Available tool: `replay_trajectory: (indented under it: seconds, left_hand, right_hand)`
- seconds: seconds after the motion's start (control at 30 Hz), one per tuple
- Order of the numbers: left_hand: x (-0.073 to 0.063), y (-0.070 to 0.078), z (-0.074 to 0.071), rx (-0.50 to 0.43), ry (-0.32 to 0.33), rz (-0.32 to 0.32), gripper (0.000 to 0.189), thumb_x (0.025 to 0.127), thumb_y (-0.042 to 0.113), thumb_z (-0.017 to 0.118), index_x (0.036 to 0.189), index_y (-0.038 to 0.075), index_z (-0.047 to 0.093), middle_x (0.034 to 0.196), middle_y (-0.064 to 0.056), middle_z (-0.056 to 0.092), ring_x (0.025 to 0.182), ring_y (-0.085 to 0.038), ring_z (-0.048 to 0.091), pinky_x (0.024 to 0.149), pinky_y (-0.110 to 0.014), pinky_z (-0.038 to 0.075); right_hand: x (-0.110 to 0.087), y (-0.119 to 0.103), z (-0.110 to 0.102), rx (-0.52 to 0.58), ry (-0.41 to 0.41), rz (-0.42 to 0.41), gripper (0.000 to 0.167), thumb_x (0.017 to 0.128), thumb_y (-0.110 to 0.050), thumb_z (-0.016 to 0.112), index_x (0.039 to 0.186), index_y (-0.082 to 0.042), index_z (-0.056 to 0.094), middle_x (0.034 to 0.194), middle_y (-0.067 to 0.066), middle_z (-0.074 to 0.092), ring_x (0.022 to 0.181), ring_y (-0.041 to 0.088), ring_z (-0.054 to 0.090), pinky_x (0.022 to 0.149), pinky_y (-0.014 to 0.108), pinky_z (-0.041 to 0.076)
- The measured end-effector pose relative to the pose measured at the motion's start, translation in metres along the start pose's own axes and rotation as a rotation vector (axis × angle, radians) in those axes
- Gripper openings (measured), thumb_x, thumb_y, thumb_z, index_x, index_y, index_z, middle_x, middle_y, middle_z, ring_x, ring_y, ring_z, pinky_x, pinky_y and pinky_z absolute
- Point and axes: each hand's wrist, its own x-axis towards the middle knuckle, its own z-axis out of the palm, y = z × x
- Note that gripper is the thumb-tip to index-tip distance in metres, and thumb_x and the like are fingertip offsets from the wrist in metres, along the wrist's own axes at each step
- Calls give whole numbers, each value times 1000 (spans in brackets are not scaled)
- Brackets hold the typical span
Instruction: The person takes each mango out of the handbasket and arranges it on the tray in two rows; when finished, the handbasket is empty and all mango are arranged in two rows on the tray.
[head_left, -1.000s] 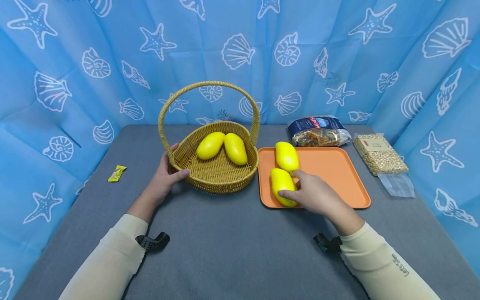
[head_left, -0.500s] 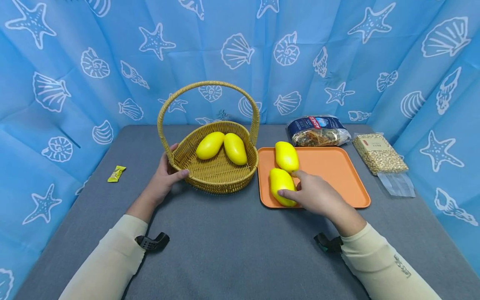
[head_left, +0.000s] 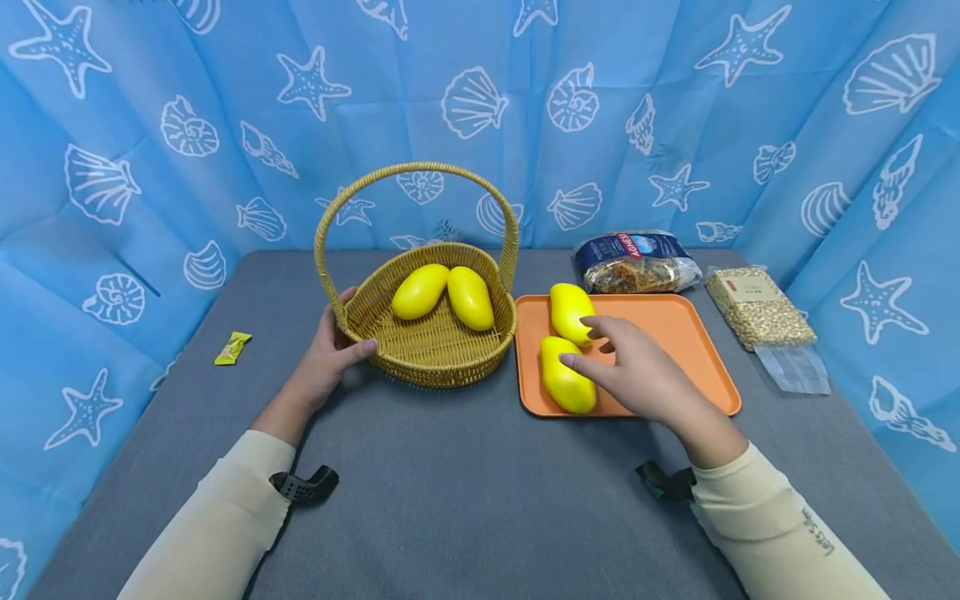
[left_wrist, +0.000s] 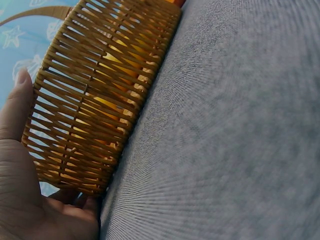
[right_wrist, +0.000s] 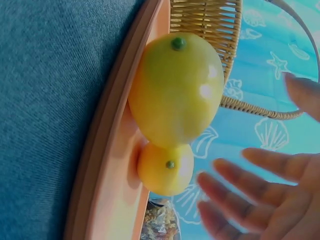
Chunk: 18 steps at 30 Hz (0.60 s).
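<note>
Four smooth, oblong yellow mangoes (head_left: pixel 566 387), two with green nubs (right_wrist: pixel 178 44)

Four yellow fruits (head_left: pixel 566 385) are here: two inside the one wicker basket (head_left: pixel 442 373) and two to the right of the basket on a single orange tray (head_left: pixel 678 337). One dark blue food packet (head_left: pixel 633 262) and one packet of pale grains (head_left: pixel 759 312) make two packets, both farther right of the basket, while one small yellow wrapped sweet (head_left: pixel 233 348) lies to its left. One left hand (head_left: pixel 322 358) at the basket's left side and one right hand (head_left: pixel 645 367) to the basket's right make two hands, with one black strap (head_left: pixel 305 483) near each wrist.
</note>
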Motion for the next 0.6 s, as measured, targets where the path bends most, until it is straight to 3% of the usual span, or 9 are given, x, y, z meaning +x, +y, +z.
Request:
replay_trajectory:
  seconds: [0.13, 0.33, 0.6]
  left_hand:
    - [0, 0, 0, -3, -4, -2, 91, 104, 1, 67, 174, 21, 13, 167, -21, 35, 147, -41, 41, 110, -28, 42]
    - [1, 1, 1, -5, -4, -5, 90, 105, 1, 66, 174, 21, 13, 167, -20, 35, 146, -41, 41, 109, -28, 42]
    - [0, 3, 2, 4, 15, -22, 89, 105, 2, 67, 174, 21, 14, 166, -19, 35, 146, -39, 41, 108, -26, 42]
  right_hand:
    - [0, 0, -1, 102, 71, -93, 77, 109, -53, 65, 164, -4, 44, 158, 20, 51, 136, 42, 54, 105, 66, 47]
    - [5, -5, 2, 263, 125, -238, 60, 113, -37, 63, 163, -10, 46, 154, 16, 56, 140, 36, 53, 107, 63, 47]
    - [10, -24, 3, 468, 80, -388, 52, 118, -33, 47, 166, -13, 42, 155, 8, 54, 138, 27, 56, 110, 49, 48]
